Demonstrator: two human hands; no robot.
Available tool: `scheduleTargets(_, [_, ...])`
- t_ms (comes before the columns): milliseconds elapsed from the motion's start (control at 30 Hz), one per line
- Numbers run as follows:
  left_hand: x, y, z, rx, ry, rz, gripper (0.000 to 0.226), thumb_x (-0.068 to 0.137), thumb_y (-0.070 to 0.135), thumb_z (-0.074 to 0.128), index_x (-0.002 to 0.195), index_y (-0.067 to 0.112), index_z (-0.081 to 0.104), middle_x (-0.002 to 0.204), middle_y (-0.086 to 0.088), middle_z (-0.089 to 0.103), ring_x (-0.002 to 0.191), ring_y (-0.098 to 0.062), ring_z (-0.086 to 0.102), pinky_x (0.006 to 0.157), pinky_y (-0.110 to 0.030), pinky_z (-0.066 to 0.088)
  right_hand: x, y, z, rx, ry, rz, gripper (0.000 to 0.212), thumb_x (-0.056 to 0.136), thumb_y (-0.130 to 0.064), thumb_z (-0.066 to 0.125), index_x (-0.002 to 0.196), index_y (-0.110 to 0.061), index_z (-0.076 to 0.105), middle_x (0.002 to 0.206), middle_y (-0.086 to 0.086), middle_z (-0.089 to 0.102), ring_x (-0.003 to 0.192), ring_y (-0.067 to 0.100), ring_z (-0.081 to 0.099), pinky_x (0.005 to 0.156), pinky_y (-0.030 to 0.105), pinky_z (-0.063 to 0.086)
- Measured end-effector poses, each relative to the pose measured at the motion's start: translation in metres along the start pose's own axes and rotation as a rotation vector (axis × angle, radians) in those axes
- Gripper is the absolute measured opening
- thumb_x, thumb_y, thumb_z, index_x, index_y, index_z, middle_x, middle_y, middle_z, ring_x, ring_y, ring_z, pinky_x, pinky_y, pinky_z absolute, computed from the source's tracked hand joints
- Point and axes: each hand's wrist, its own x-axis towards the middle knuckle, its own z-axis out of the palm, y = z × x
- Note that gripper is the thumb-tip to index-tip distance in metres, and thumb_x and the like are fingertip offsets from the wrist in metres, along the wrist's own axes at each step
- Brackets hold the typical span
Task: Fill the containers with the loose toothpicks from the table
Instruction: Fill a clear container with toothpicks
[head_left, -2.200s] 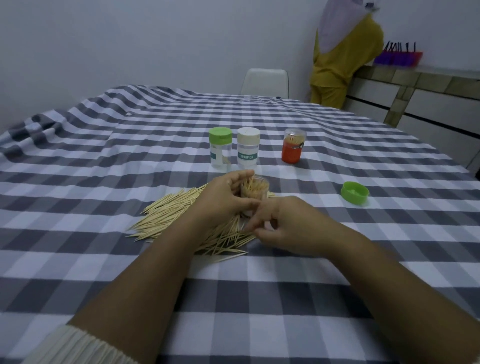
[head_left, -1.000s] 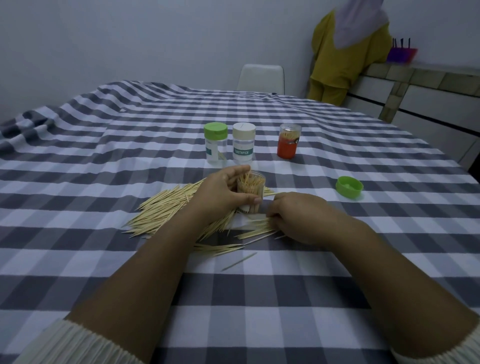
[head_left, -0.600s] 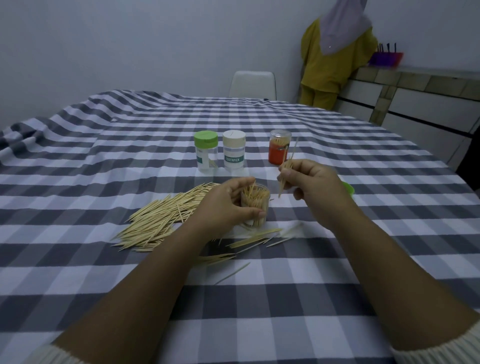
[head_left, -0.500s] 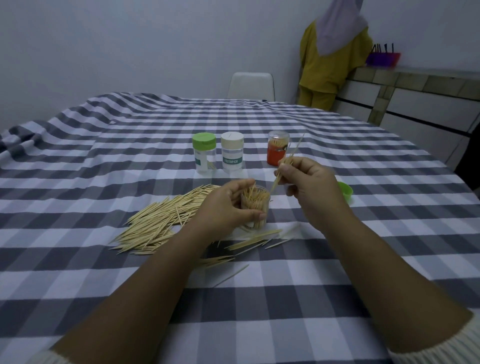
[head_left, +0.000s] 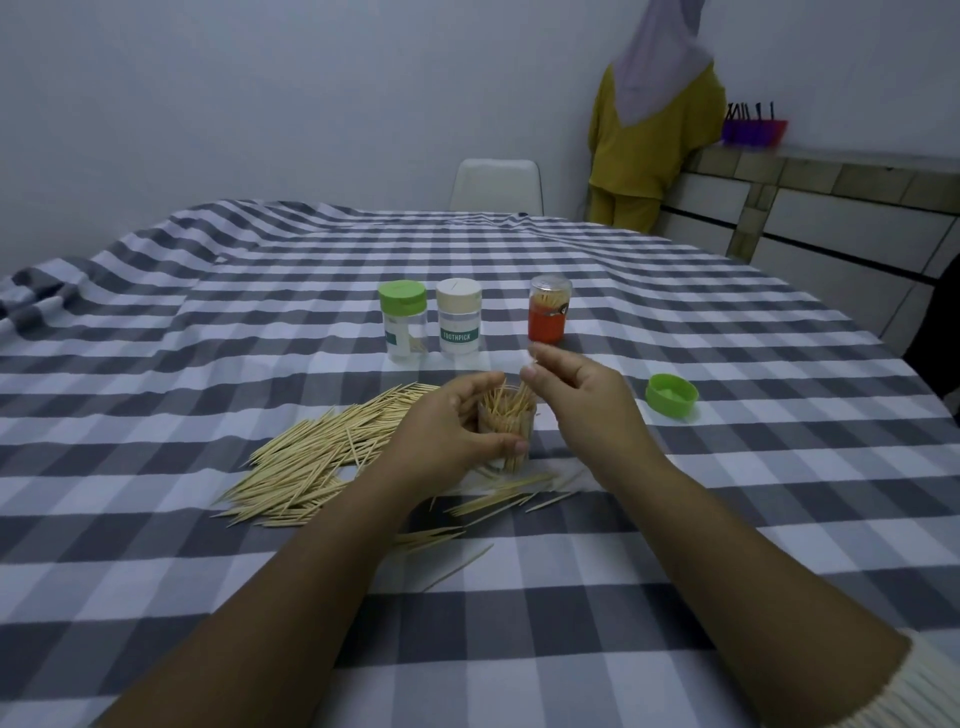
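Note:
My left hand grips a clear open container that stands upright on the checked tablecloth, packed with upright toothpicks. Just to its right my right hand hovers at the rim, thumb and forefinger pinched together on toothpicks whose tips enter the container's mouth. A large pile of loose toothpicks lies to the left of the container. A few more toothpicks are scattered in front of it, partly under my arms.
Behind stand a green-lidded container, a cream-lidded one labelled TOOTHPICK and an orange one. A loose green lid lies to the right. A white chair and a person in yellow are at the far side.
My right hand picked toothpicks off the cloth, lifted them, and has now lowered them to the container's mouth. My left hand kept its hold on the container.

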Motion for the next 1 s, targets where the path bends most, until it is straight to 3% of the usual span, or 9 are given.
scheduleTargets(167, [0.000,0.000,0.000,0.004,0.001,0.012,0.078,0.065,0.004,0.082,0.135,0.017,0.049,0.120,0.003,0.065,0.107,-0.009,0.063,0.094,-0.036,0.052,-0.001,0.006,0.007,-0.135,0.011,-0.115,0.030,0.095,-0.022,0.053,0.124,-0.018,0.060,0.120,-0.002,0.062,0.111,0.007,0.054,0.084,0.010,0.043])
scheduleTargets(300, [-0.001,0.002,0.000,0.029,0.017,0.041,0.063,0.071,0.001,0.078,0.126,0.021,0.055,0.108,0.005,0.070,0.099,-0.007,0.067,0.088,-0.032,0.055,-0.009,0.009,0.011,-0.288,-0.031,-0.254,0.025,0.095,-0.025,0.052,0.116,-0.022,0.066,0.103,-0.012,0.061,0.106,0.006,0.049,0.084,0.011,0.037])
scheduleTargets(433, [-0.002,0.001,0.000,0.060,0.046,0.060,0.052,0.076,-0.004,0.069,0.122,0.018,0.058,0.100,0.006,0.071,0.092,-0.006,0.068,0.081,-0.026,0.057,-0.008,0.015,0.018,-0.464,-0.027,-0.391,0.028,0.092,-0.031,0.052,0.116,-0.025,0.065,0.097,-0.011,0.062,0.102,0.009,0.044,0.089,0.033,0.038])
scheduleTargets(533, [-0.002,0.000,0.000,0.023,0.040,0.050,0.058,0.076,-0.008,0.068,0.128,0.015,0.055,0.107,0.004,0.070,0.096,-0.006,0.067,0.082,-0.025,0.056,-0.007,0.018,0.020,-0.533,0.042,-0.454,0.028,0.087,-0.035,0.049,0.099,-0.023,0.073,0.091,-0.012,0.060,0.098,0.009,0.043,0.087,0.035,0.036])
scheduleTargets(600, [-0.001,-0.001,0.000,0.016,0.027,0.051,0.062,0.074,-0.004,0.072,0.130,0.016,0.053,0.113,0.003,0.068,0.100,-0.006,0.066,0.085,-0.027,0.055,-0.005,0.019,0.019,-0.555,0.101,-0.443,0.031,0.088,-0.034,0.047,0.098,-0.021,0.073,0.100,-0.009,0.061,0.105,0.011,0.044,0.089,0.033,0.032])
scheduleTargets(733, [0.000,-0.001,0.000,0.050,0.019,0.052,0.074,0.067,0.009,0.082,0.134,0.020,0.050,0.128,0.004,0.060,0.112,-0.007,0.059,0.096,-0.032,0.051,-0.003,0.022,0.012,-0.502,0.011,-0.310,0.037,0.099,-0.031,0.036,0.128,-0.020,0.056,0.137,-0.007,0.049,0.130,0.007,0.032,0.107,0.032,0.022])
scheduleTargets(800, [-0.001,0.000,0.000,0.051,0.020,0.040,0.078,0.067,0.009,0.082,0.136,0.020,0.048,0.135,0.004,0.054,0.117,-0.006,0.056,0.098,-0.031,0.049,-0.004,0.022,0.010,-0.367,-0.033,-0.258,0.038,0.102,-0.027,0.034,0.137,-0.021,0.046,0.138,-0.009,0.044,0.128,-0.001,0.028,0.109,0.026,0.021])
scheduleTargets(867, [-0.001,0.002,0.000,0.048,0.019,0.033,0.078,0.067,0.007,0.082,0.136,0.020,0.047,0.134,0.005,0.053,0.115,-0.002,0.054,0.097,-0.026,0.049,-0.005,0.020,0.008,-0.250,0.006,-0.229,0.037,0.101,-0.027,0.033,0.135,-0.023,0.048,0.133,-0.009,0.046,0.122,-0.004,0.032,0.103,0.019,0.025])
scheduleTargets(1000, [-0.002,0.003,0.000,0.034,0.010,0.029,0.074,0.067,0.007,0.081,0.133,0.022,0.050,0.125,0.012,0.056,0.113,-0.002,0.056,0.094,-0.026,0.051,-0.002,0.023,0.005,-0.366,-0.009,-0.217,0.052,0.096,-0.049,0.025,0.128,-0.021,0.057,0.136,-0.009,0.049,0.128,0.001,0.032,0.110,0.028,0.021])
